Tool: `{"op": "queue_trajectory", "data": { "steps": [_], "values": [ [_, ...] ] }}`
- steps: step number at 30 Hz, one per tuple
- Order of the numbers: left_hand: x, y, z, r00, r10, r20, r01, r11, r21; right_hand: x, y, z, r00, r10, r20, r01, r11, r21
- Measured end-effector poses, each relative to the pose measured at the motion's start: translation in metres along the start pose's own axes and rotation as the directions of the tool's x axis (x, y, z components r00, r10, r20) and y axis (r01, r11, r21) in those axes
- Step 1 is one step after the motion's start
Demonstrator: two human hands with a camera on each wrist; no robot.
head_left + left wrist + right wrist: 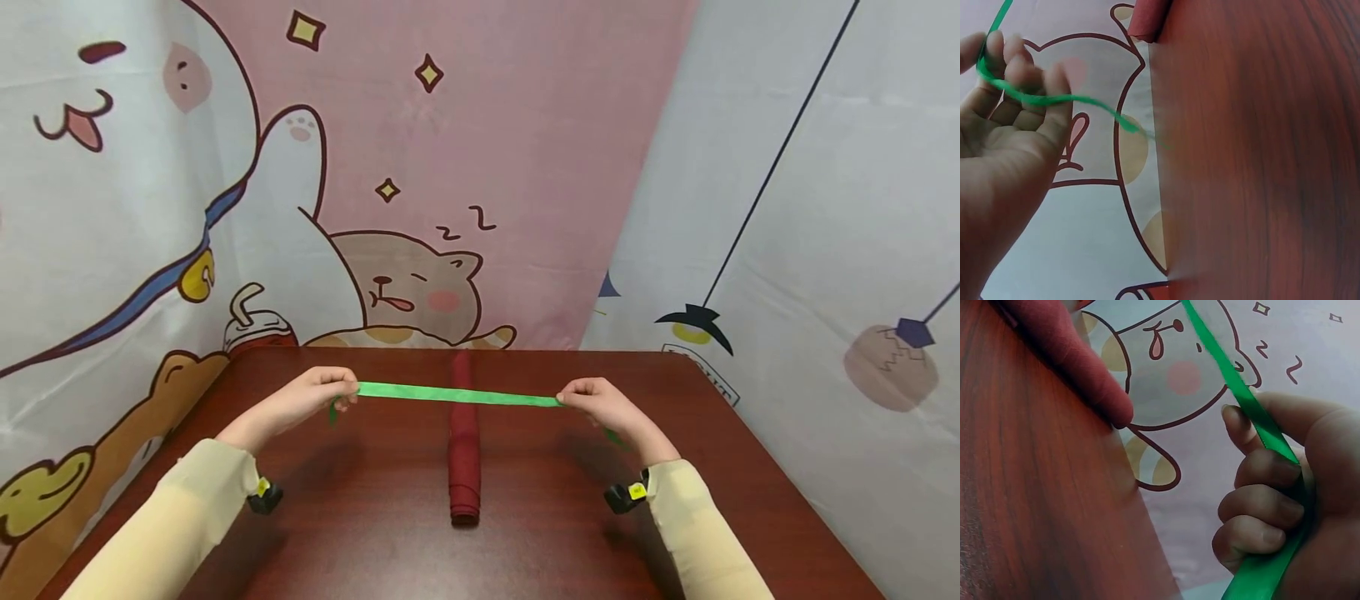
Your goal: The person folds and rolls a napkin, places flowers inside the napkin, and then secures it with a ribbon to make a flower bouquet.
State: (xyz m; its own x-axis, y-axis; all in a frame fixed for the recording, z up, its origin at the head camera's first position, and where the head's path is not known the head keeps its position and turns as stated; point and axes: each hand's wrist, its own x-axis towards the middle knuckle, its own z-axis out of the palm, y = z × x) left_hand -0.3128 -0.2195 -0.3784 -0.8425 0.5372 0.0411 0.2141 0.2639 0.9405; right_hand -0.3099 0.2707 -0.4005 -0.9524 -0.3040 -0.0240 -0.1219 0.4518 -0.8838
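A green ribbon (457, 395) is stretched nearly level between both hands, above the table. My left hand (321, 388) pinches one end between thumb and index finger; in the left wrist view a loose tail of the ribbon (1054, 99) curves across the other fingers. At the other end my right hand (600, 402) pinches the ribbon, and in the right wrist view its fingers curl beside the strip, which runs down past the palm. Beneath the ribbon's middle lies a rolled dark red cloth (465, 450), lengthwise on the table, touched by neither hand.
The reddish-brown wooden table (360, 533) reaches back to a cartoon-printed curtain (525, 167), which also hangs along both sides. Small black wrist cameras (266, 496) with yellow tags sit on both wrists.
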Motion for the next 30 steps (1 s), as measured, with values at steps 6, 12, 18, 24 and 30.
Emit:
{"op": "queue_trajectory", "data": {
  "steps": [6, 12, 18, 24, 30],
  "values": [
    [-0.004, 0.004, -0.002, 0.999, -0.028, -0.031, 0.03, 0.998, 0.054, 0.001, -0.001, -0.003, 0.985, -0.137, -0.102, 0.136, 0.991, -0.016],
    [-0.006, 0.005, -0.005, 0.994, -0.056, -0.092, 0.069, 0.986, 0.153, 0.006, 0.005, -0.006, 0.971, -0.218, -0.101, 0.222, 0.975, 0.027],
    [-0.005, 0.004, -0.006, 0.997, 0.002, -0.081, 0.017, 0.97, 0.244, 0.011, 0.017, -0.009, 0.967, -0.252, -0.05, 0.253, 0.967, 0.027],
    [-0.007, 0.007, -0.012, 0.997, 0.044, -0.059, -0.025, 0.959, 0.282, 0.015, 0.021, -0.015, 0.973, -0.22, -0.069, 0.217, 0.975, -0.049],
    [-0.008, 0.01, -0.021, 0.998, 0.053, -0.04, -0.038, 0.953, 0.3, 0.021, 0.016, -0.021, 0.982, -0.175, -0.076, 0.173, 0.984, -0.04]
  ]
}}
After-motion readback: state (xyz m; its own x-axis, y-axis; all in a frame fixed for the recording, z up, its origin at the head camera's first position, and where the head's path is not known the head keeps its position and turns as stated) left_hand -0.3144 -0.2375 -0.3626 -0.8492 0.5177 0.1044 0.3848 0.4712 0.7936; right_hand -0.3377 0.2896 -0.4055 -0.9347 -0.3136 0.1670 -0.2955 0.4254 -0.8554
